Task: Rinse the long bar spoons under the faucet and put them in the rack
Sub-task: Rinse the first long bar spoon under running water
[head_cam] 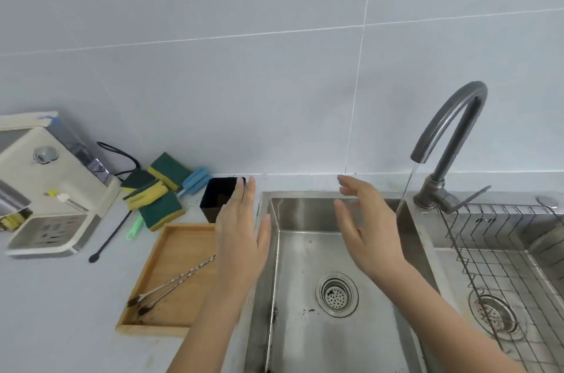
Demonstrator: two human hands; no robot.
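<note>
Two long twisted metal bar spoons with dirty bowls lie on a wooden tray left of the sink. The grey faucet runs a thin stream of water into the steel sink. A wire rack sits over the right basin. My left hand hovers flat and empty above the tray's right edge. Empty too, with its fingers spread, my right hand is raised over the sink, left of the stream.
A black square cup stands behind the tray. Green and yellow sponges, a blue brush, a black stirrer and a cream appliance crowd the left counter. The tiled wall stands close behind.
</note>
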